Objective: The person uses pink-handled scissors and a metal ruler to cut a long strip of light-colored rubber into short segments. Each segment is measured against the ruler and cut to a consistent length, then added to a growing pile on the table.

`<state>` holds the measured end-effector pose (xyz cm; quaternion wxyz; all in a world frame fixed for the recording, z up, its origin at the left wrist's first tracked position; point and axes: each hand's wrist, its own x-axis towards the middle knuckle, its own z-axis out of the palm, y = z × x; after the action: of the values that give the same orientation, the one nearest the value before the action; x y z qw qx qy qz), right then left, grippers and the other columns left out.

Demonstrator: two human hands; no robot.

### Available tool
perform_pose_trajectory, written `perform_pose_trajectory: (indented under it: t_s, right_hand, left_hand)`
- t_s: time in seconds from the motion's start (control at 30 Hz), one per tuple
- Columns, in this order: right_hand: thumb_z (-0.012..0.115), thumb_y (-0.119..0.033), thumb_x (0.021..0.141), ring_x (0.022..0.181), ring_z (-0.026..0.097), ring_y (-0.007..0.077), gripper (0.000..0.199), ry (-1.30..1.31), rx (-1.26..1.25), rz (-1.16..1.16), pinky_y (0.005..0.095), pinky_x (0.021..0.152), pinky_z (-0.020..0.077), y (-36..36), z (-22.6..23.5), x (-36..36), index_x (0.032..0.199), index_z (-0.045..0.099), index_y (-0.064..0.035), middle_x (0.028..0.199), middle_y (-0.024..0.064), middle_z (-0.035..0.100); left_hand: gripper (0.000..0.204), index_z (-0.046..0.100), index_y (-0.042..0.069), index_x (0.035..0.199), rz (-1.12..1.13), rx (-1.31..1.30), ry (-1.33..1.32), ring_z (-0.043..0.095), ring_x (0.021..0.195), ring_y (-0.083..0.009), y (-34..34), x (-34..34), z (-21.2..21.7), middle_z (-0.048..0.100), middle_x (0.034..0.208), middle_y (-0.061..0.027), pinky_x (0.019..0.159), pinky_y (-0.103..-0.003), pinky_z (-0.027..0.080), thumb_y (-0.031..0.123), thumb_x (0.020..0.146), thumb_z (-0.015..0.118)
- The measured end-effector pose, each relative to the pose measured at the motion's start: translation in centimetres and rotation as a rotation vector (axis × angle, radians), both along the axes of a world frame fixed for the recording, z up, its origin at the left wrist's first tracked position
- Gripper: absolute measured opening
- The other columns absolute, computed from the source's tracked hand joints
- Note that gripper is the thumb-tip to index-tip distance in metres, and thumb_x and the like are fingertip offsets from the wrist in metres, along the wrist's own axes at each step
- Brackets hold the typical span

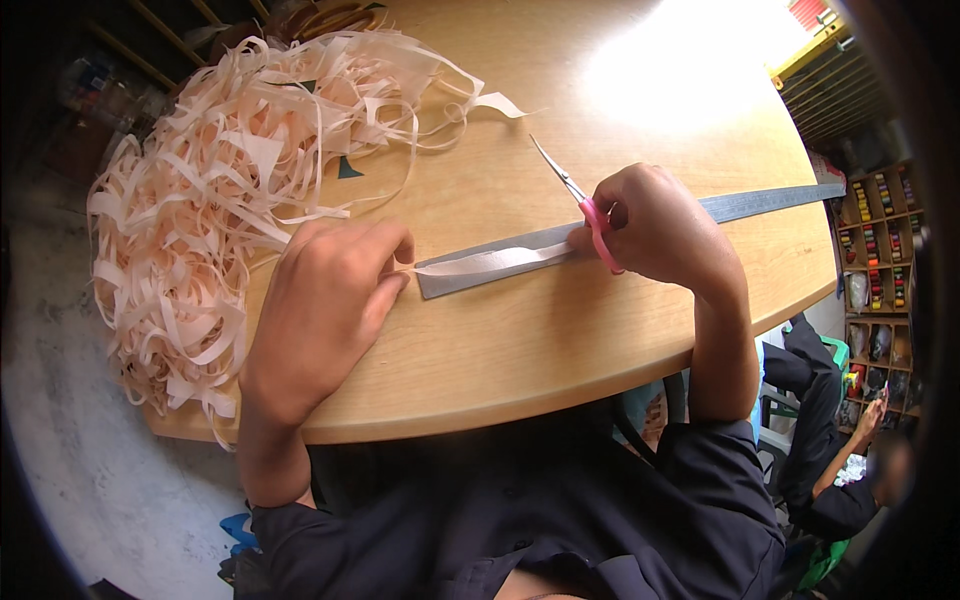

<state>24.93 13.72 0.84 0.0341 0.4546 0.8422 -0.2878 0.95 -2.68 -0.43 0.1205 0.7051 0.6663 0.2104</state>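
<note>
A pale pink strip point(485, 264), ribbon-like, stretches between my two hands along a grey metal ruler point(520, 270). My left hand point(325, 305) is closed, its thumb and fingertips pinching the strip's narrow left end just beyond the ruler's end. My right hand point(660, 225) is closed over the ruler's middle, with a pair of pink-handled scissors point(598, 228) held in it, blades toward the far left. The strip's other end runs in under the fingers of this hand. Its tip is hidden there.
A big tangled heap of pale pink strips point(230, 190) covers the wooden table's point(500, 365) left side. A small dark green scrap point(349, 168) lies beside it. At right, a seated person point(835, 480) is near shelves of coloured thread spools point(880, 230).
</note>
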Motion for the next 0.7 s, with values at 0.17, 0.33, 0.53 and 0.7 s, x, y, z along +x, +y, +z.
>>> perform_pose_trajectory:
  t_s: [0.17, 0.33, 0.53, 0.7]
  right_hand:
    - [0.074, -0.013, 0.088, 0.055, 0.065, 0.0243, 0.016, -0.010, -0.007, -0.003, 0.0378, 0.058, 0.0525, 0.0, 0.2, -0.1, 0.086, 0.081, 0.0010, 0.064, 0.0173, 0.067]
    - [0.073, -0.013, 0.088, 0.055, 0.064, 0.0244, 0.017, -0.009, -0.037, 0.001, 0.0377, 0.058, 0.0522, 0.2, 0.1, 0.0, 0.085, 0.080, 0.0016, 0.063, 0.0170, 0.066]
    - [0.084, -0.017, 0.085, 0.050, 0.059, 0.0190, 0.025, 0.036, 0.049, 0.015, 0.0349, 0.051, 0.0463, 0.0, -0.6, 0.0, 0.080, 0.075, 0.0054, 0.061, 0.0154, 0.066]
    - [0.072, -0.013, 0.088, 0.052, 0.062, 0.0243, 0.018, 0.028, 0.002, 0.001, 0.0371, 0.056, 0.0511, 0.0, -0.4, 0.1, 0.080, 0.079, 0.0009, 0.060, 0.0153, 0.064]
  left_hand:
    - [0.009, 0.068, -0.001, 0.092, -0.055, -0.107, -0.151, 0.066, 0.082, -0.0376, 0.1, -0.5, 0.5, 0.069, 0.083, -0.0190, 0.079, -0.045, 0.049, 0.007, 0.090, 0.073]
    - [0.014, 0.070, -0.001, 0.091, -0.038, -0.244, -0.225, 0.064, 0.072, -0.0400, -0.4, -0.7, 1.1, 0.066, 0.075, -0.0216, 0.069, -0.045, 0.049, 0.012, 0.094, 0.070]
    - [0.014, 0.065, -0.001, 0.096, 0.080, -0.325, -0.232, 0.061, 0.065, -0.0421, -0.3, -0.4, 1.4, 0.061, 0.068, -0.0228, 0.065, -0.045, 0.047, 0.012, 0.097, 0.067]
    - [0.013, 0.058, 0.001, 0.103, 0.043, -0.349, -0.222, 0.062, 0.069, -0.0406, -0.1, -0.6, 0.6, 0.063, 0.073, -0.0212, 0.067, -0.045, 0.049, 0.008, 0.096, 0.065]
